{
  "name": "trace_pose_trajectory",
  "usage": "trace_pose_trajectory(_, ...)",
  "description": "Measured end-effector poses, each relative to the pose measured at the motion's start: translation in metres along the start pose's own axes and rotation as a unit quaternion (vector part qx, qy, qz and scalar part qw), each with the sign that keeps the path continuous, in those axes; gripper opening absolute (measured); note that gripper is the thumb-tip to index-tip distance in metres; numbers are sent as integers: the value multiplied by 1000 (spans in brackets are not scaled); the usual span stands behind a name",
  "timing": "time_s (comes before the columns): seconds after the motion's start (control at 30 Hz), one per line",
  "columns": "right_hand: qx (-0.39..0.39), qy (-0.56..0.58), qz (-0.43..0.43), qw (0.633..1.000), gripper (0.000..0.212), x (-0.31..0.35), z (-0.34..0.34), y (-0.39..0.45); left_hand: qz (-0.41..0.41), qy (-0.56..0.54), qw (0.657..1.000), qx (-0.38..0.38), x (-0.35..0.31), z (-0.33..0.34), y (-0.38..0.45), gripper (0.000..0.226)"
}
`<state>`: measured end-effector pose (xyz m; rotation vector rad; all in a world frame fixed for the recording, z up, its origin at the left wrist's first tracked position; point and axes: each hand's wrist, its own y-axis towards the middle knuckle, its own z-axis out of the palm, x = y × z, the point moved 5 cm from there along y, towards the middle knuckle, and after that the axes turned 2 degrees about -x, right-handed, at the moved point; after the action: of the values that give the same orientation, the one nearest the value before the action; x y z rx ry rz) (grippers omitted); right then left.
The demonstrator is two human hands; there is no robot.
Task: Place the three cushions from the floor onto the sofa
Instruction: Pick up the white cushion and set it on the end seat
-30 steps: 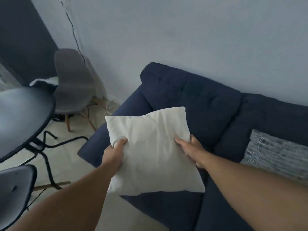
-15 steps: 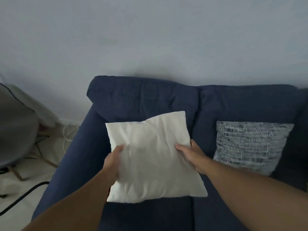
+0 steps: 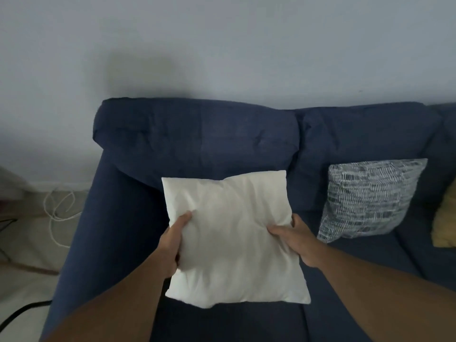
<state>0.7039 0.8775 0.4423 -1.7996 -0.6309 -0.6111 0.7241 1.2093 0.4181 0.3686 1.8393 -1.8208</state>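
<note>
The left hand (image 3: 172,243) and right hand (image 3: 294,239) are squeezing the white cushion (image 3: 234,240) at nine and three o'clock, over the sofa (image 3: 197,141) seat. It is looking soft and probably light.

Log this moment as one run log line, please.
stage: placing | held: white cushion | grip: left hand, right hand | over: sofa left seat | placed: patterned cushion
</note>
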Motion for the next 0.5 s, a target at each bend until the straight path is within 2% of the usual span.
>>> trace_pose_trajectory(0.13, 23, 35, 31, 999, 59, 2, 13, 28, 21, 8, 999, 25, -18, -15, 30, 73)
trace_pose_trajectory(0.23, 41, 21, 5, 999, 71, 2, 18, 48, 52, 8, 997, 49, -28, -16, 51, 52)
trace_pose_trajectory(0.37, 19, 21, -61, 998, 96, 6, 15, 68, 92, 21, 993, 70, -41, -11, 77, 65)
trace_pose_trajectory(0.43, 5, 28, -79, 996, 90, 5, 13, 79, 111, 29, 991, 71, -46, -4, 89, 68)
trace_pose_trajectory(0.5, -7, 37, -97, 995, 87, 5, 13, 92, 130, 33, 989, 67, -51, 4, 103, 59)
